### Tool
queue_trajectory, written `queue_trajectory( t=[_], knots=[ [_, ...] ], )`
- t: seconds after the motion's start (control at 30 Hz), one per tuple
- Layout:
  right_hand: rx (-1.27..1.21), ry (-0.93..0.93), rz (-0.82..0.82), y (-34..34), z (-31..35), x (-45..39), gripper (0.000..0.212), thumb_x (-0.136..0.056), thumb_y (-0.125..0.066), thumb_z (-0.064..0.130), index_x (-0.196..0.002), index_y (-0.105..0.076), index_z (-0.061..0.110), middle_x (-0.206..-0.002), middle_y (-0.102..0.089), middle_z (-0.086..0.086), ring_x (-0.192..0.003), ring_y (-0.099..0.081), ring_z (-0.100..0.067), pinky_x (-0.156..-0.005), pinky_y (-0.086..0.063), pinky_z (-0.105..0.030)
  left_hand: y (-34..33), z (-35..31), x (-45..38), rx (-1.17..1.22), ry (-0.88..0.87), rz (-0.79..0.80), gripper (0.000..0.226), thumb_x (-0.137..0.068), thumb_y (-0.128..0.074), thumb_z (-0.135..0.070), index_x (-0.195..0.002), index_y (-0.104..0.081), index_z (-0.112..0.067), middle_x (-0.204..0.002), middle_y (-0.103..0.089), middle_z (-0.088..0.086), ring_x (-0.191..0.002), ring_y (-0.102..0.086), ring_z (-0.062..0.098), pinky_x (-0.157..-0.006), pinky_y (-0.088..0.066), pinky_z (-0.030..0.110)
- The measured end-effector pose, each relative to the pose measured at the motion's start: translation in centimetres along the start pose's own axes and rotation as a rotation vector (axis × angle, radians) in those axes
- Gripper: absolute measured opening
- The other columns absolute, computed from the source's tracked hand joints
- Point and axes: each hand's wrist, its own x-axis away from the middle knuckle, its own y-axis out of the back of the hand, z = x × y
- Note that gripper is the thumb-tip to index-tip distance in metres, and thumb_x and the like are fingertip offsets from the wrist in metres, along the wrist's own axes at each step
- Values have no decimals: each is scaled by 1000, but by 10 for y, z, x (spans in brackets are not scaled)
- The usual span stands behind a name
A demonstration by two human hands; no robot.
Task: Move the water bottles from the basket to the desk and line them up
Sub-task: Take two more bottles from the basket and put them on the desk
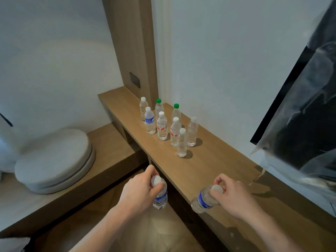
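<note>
gripping a bottle (160, 196) by its neck, your left hand (141, 190) hangs off the desk (209, 160); your right hand (234, 195) grips another (203, 200) at its edge

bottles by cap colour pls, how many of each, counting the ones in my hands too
White cap, standing on the desk: 6, e.g.
Green cap, on the desk: 2, e.g.
White cap, held: 2, left hand and right hand
Total: 10

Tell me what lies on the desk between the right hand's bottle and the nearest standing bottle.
Nothing: in the head view, only bare wooden desk separates the right hand's bottle from the nearest standing bottle.
</note>
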Motion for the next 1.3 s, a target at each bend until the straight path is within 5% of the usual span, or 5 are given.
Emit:
queue_trajectory(
  t=[0.2,0.4,0.67,1.07,1.3],
  knots=[
    [-13,-105,-41,-3,18,-52,17,-100,-65,46,-101,-52,36,-89,-67,9,-71,-64,-2,-43,-41,-12,10,30,-91,-48,-71,76,25,-98,-57,-56,-112,-45,-39,-100,-66,-16,-81,-63,2,-64,-49,18],
    [-29,-171,-91,3,21,-115,16,-96,-63,49,-95,-53,36,-91,-68,7,-77,-67,-11,-58,-54,-29,-3,47,-179,-117,-67,94,28,-97,-57,-59,-111,-43,-38,-93,-67,-11,-78,-66,5,-65,-58,25],
    [-74,-226,-102,13,15,-220,16,-97,-60,49,-102,-53,35,-88,-67,6,-75,-64,-14,-55,-40,-30,-20,50,-285,-247,-65,152,27,-98,-53,-59,-104,-38,-37,-91,-67,-7,-78,-63,15,-65,-51,35],
    [-29,-290,-120,11,16,-315,14,-101,-55,44,-107,-51,32,-96,-67,0,-88,-64,-29,-77,-55,-42,-27,45,-366,-278,-108,218,32,-101,-53,-52,-125,-42,-34,-114,-66,-11,-85,-60,9,-61,-41,23],
    [-95,-374,-193,0,22,-313,17,-99,-54,54,-105,-49,39,-93,-70,2,-87,-67,-28,-75,-58,-44,-23,60,-374,-265,-230,257,29,-100,-48,-62,-114,-38,-39,-87,-63,-12,-71,-61,6,-59,-50,22]
  ],
)
